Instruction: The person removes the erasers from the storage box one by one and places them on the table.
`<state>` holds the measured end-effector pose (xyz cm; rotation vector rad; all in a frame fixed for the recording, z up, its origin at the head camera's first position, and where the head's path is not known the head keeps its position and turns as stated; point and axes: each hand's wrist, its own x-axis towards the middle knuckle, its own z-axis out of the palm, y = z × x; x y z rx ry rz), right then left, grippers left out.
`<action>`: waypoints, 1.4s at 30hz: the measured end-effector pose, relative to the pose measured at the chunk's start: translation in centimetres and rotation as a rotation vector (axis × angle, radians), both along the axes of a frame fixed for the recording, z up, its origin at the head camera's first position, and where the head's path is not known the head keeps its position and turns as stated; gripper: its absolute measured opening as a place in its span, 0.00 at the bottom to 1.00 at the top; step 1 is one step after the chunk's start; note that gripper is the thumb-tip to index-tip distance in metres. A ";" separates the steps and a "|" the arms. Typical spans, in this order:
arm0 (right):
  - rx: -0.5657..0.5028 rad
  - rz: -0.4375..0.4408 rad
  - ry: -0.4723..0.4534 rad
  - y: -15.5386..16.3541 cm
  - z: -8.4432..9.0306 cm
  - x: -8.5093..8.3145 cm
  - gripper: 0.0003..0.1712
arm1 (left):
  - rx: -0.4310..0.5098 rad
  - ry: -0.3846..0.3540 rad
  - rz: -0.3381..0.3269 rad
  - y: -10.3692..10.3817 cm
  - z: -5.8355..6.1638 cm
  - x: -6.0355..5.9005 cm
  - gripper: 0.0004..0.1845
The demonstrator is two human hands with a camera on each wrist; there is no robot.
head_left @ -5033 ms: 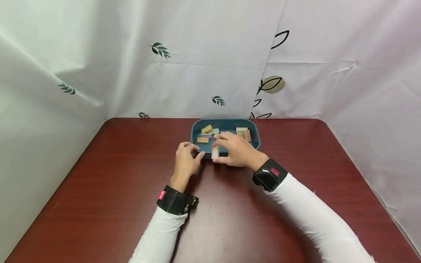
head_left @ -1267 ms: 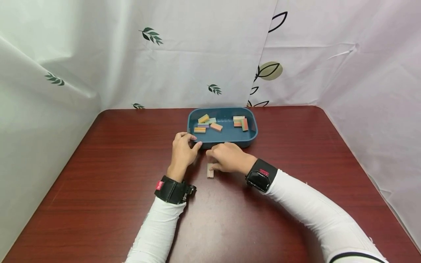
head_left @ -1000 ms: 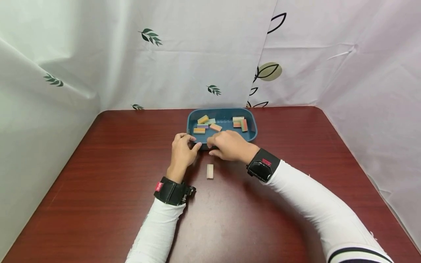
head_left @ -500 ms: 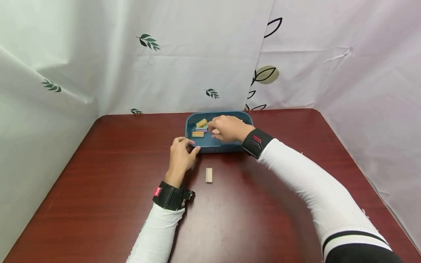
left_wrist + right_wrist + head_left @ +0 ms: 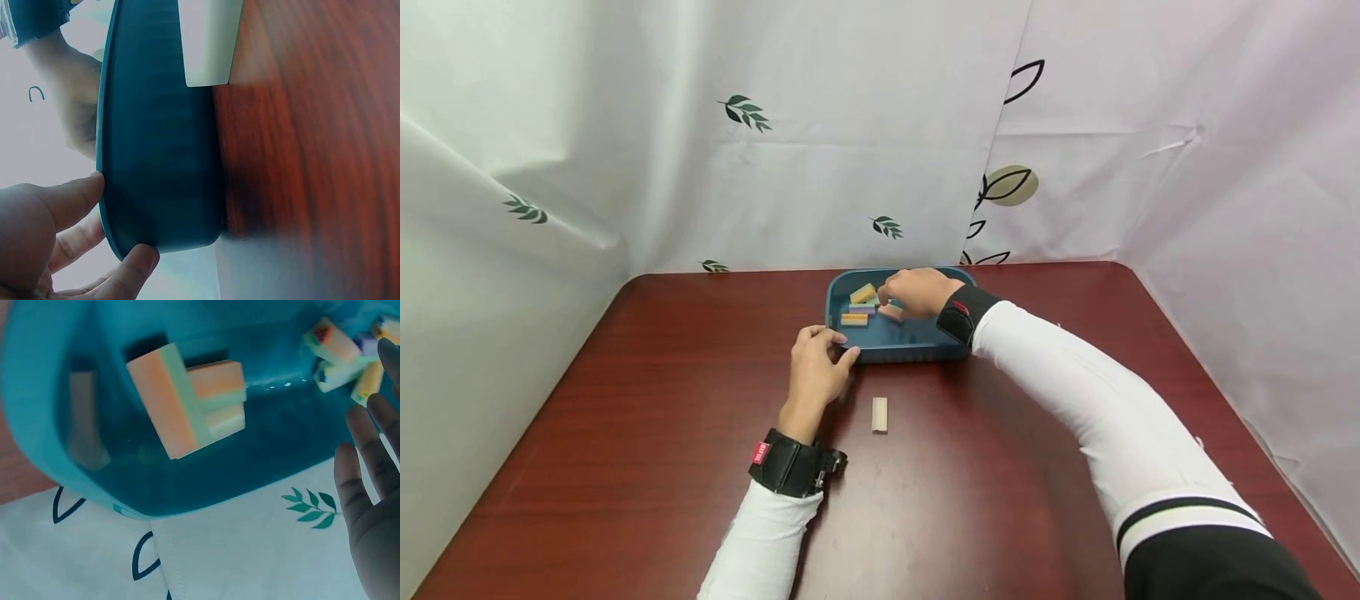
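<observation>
My left hand (image 5: pixel 815 367) holds the near left corner of a dark blue tray (image 5: pixel 902 355), with its thumb and fingers at the rim. My right hand (image 5: pixel 917 292) is over the middle of the tray, beside a peach block (image 5: pixel 892 313). Its fingers look loosely spread near the small blocks in the right wrist view, with nothing visible between them. On the left inside the tray lie yellow (image 5: pixel 863 293), orange-striped (image 5: pixel 853 320) and purple (image 5: pixel 862 308) blocks. A cream block (image 5: pixel 880 415) stands on the table in front of the tray.
In the right wrist view, striped peach-and-green blocks (image 5: pixel 169 400) lean together at the tray's other end; the head view hides them behind my right hand. The tray is at the far edge of the brown table (image 5: pixel 662 417), close to a white curtain (image 5: pixel 820 167).
My right hand took the cream block out of the tray, set it on the table, let go and moved back over the tray. My left hand has stayed at the corner.
</observation>
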<state>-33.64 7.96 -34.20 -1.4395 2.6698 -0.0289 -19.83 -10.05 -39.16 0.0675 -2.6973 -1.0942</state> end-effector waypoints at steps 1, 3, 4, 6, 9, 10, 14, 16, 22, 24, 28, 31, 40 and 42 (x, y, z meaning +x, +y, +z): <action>0.008 0.006 0.004 -0.1 -0.2 -0.2 0.14 | -0.001 0.003 -0.001 -0.1 -0.1 0.0 0.14; 0.023 0.020 0.015 -0.3 -0.7 -0.6 0.14 | -0.001 0.007 -0.003 -0.2 -0.1 0.0 0.14; 0.029 0.026 0.019 -0.5 -0.8 -0.8 0.14 | -0.002 0.011 -0.003 -0.3 -0.2 0.1 0.14; 0.042 0.046 0.033 -0.7 -1.1 -1.1 0.14 | -0.002 0.010 -0.001 -0.3 -0.2 0.1 0.14; 0.063 0.066 0.039 -1.0 -1.2 -1.3 0.12 | -0.007 0.016 -0.002 -0.4 -0.1 0.1 0.14; 0.072 0.070 0.037 -1.1 -1.3 -1.4 0.12 | -0.008 0.017 -0.003 -0.4 -0.1 0.1 0.14; 0.108 0.086 0.032 -1.4 -1.6 -1.8 0.11 | -0.008 0.022 -0.004 -0.4 -0.2 0.2 0.14; 0.113 0.101 0.037 -1.6 -1.9 -2.1 0.10 | -0.004 0.022 -0.004 -0.4 -0.3 0.3 0.14; 0.079 0.146 0.054 -1.5 -2.6 -2.9 0.10 | -0.005 0.022 -0.008 -0.3 -0.3 0.3 0.14; 0.063 0.163 0.062 -1.4 -2.8 -3.1 0.10 | -0.006 0.020 -0.008 -0.2 -0.3 0.2 0.14; 0.038 0.189 0.080 -1.3 -2.7 -3.1 0.10 | -0.005 0.019 -0.007 -0.2 -0.3 -0.1 0.14; 0.034 0.201 0.097 -1.2 -2.6 -2.9 0.10 | -0.004 0.020 -0.008 -0.1 -0.2 -0.1 0.14; 0.020 0.228 0.046 -1.4 -2.7 -3.0 0.11 | -0.016 0.052 -0.013 -0.2 -0.3 -0.2 0.13; 0.013 0.236 0.022 -1.6 -2.7 -2.9 0.11 | -0.016 0.051 -0.010 -0.3 -0.3 -0.2 0.13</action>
